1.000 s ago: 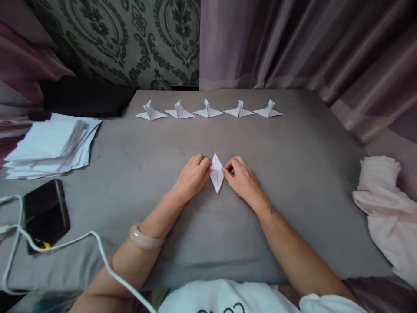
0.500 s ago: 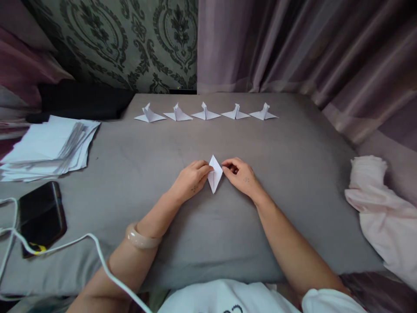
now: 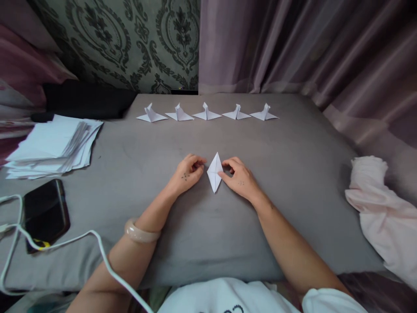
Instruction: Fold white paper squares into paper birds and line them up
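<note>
A white folded paper diamond [image 3: 214, 174], creased down its middle and across, lies between my hands with its points toward and away from me. My right hand [image 3: 239, 177] pinches its right corner, thumb on top and fingers at the edge. Just left of the paper, my left hand [image 3: 189, 174] is apart from it, fingers loosely curled and thumb separated, with nothing in it. A pale bangle [image 3: 142, 232] circles my left forearm.
Several folded paper cranes [image 3: 206, 113] stand in a row along the far side of the grey-covered table [image 3: 208, 248]. At left are a paper stack [image 3: 48, 143], a phone [image 3: 47, 213] and a white cable [image 3: 97, 239]. Pale pink cloth [image 3: 381, 208] lies at right.
My left hand has let go of the paper and drawn back left. My right hand now grips the right corner, its thumb over the paper. The view has shifted slightly.
</note>
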`<state>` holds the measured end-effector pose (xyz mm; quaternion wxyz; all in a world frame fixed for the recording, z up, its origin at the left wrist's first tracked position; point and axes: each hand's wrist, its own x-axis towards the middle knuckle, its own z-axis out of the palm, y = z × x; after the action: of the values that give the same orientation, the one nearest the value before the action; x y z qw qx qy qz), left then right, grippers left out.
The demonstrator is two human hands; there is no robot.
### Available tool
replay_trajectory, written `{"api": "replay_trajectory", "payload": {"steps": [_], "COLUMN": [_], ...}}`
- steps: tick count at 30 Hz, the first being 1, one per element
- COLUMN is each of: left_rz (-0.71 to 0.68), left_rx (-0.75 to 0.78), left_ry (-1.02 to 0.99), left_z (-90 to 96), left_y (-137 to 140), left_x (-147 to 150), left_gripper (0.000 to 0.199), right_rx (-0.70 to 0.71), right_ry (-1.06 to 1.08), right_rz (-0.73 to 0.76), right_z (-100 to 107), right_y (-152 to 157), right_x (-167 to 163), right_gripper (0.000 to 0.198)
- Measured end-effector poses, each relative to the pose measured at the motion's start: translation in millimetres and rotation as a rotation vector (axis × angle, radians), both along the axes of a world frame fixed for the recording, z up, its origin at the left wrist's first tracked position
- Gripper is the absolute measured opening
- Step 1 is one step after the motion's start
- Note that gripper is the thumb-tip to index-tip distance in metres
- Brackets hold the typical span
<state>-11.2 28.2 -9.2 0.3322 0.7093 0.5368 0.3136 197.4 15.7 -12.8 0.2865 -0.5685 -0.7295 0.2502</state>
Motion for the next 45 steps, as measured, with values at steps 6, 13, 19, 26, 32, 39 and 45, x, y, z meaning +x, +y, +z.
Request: {"api": "replay_trajectory", "payload": {"steps": [6,13,19,26,32,39,45], "left_rz": [-0.127,-0.149,-0.162,-0.228,-0.209,-0.173,-0.085], "left_rx": [0.023,0.13,0.247,0.38,0.219,0.141,0.094], "left_ry": [0.023,0.148,0.211,0.312,0.229,0.176,0.169], "left_z": [1.1,-5.2,-7.0,-12.4,-12.0,-7.6,-3.6], "left_y": [-2,-2,-1,1,3,2,1], "left_x": [2,4,6,5,5,7,13], "left_gripper": [0.011,0.013,0.012,0.017,0.014,0.01,0.017], "right_rx": [-0.007,0.002,0.007,0.043,-0.095,-0.074,-0.084], "right_ry": [0.051,-0.005,-0.018,-0.174,-0.098,-0.178,-0.169], "right_rz": [0.052,0.025,-0.015,0.044,-0.049,-0.057,-0.082], "right_z": [0,3,4,7,13,15,13], "right_y": [-1,-4,-5,-8,-10,-13,-11], "right_x": [1,-2,-6,-8,-9,-12,-12], "right_gripper": [0.006,0.011,0.004,0.008,0.015,0.017,0.017]}}
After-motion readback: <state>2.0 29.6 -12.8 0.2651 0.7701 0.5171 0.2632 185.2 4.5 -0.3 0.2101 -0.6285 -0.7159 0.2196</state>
